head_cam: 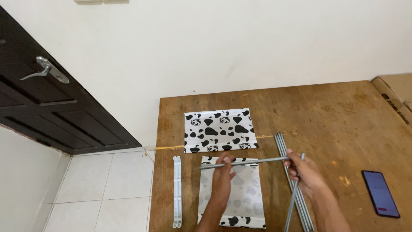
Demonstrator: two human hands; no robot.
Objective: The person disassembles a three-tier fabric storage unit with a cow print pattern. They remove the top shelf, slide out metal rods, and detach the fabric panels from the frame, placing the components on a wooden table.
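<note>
Grey metal rod point(244, 162) held level at lower centre: left hand point(224, 168) and right hand point(300, 169) each pinch an end.

Worn wooden table point(334, 111) with cow-print fabric panels point(219, 130), grey rods point(296, 193), white rails point(177, 191), phone point(380, 193).

head cam | looks down and forward over table point(343, 111) | fairly close | wall point(214, 43) ahead, door point(51, 107) off left | only one view

Thin grey metal rod point(244, 162), level crosswise above table (possibly hollow), ends pinched
</note>
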